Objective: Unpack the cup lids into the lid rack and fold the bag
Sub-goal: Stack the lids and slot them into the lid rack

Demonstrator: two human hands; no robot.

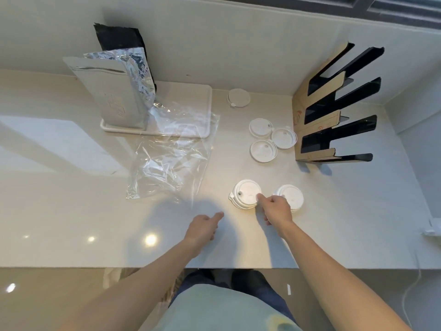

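Note:
Two short stacks of white cup lids stand near the counter's front: a left stack (245,194) and a right stack (291,196). My right hand (276,210) lies between them, index fingertip touching the left stack's rim; it partly covers the right stack. My left hand (204,227) hovers over bare counter to the left, index finger extended, holding nothing. Three single lids (263,150) lie farther back beside the black slotted lid rack (338,108), whose slots look empty. A clear plastic bag (171,154) lies crumpled and flat at centre-left.
A white tray (186,91) at the back holds upright silver foil pouches (114,96) and a black pouch (119,39). One round lid (238,97) lies alone near the back wall. The counter's front edge runs just below my forearms.

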